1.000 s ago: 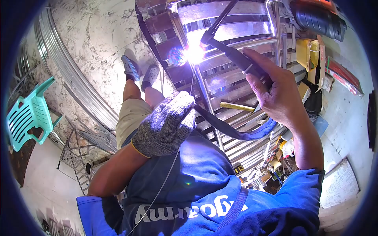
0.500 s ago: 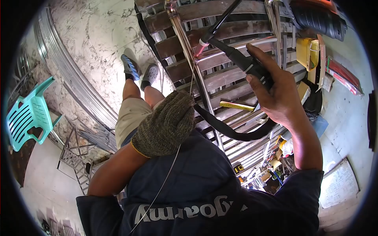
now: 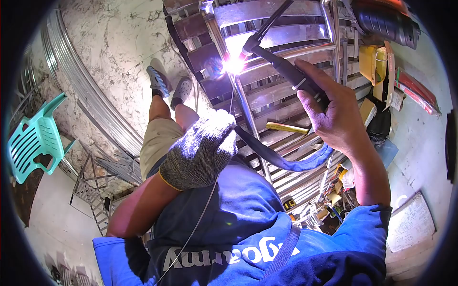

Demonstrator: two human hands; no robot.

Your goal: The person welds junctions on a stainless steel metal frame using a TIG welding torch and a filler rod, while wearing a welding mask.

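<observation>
My bare right hand (image 3: 334, 105) is closed around the black handle of a TIG welding torch (image 3: 286, 69). At the torch tip a bright arc (image 3: 234, 64) glows on the joint between a shiny metal tube (image 3: 247, 107) and a crosswise tube (image 3: 286, 56); glare hides the joint itself. My left hand (image 3: 198, 148), in a knitted work glove, is closed on a thin filler rod (image 3: 206, 209), whose upper end runs up toward the arc. The rod's other end trails down across my shirt. A dark torch cable (image 3: 286, 163) loops between my hands.
Slats (image 3: 272, 102) lie under the tubes, with a yellow strip (image 3: 287, 127) on them. A turquoise plastic chair (image 3: 38, 138) stands at left, near long metal tubes (image 3: 90, 90) on the floor. A yellow container (image 3: 372, 64) and a red package (image 3: 417, 93) are at right.
The reddish glow at the torch tip has become a bright white-violet arc, lighting my glove, shirt and the tubes. The torch head has shifted very slightly; both hands keep their grip.
</observation>
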